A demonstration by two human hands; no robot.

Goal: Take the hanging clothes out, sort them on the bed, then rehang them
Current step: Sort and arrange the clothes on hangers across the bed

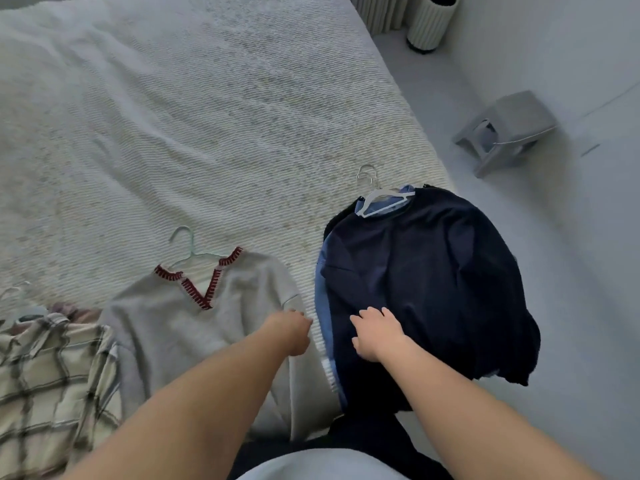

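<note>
Bed [207,116] white textured cover; plaid shirt [52,375] 8 o'clock, grey sweater [194,327] centre, navy pile [433,282] 4 o'clock edge. Left hand [291,332] curled, grip unclear; right hand [375,332] spread on navy. Stool [509,129], ribbed bin [433,22] 1-2 o'clock on floor.

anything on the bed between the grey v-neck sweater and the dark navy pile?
Head view: only a narrow strip of bare bedspread separates the grey sweater from the navy pile. The left hand sits at the gap's near end.
</note>
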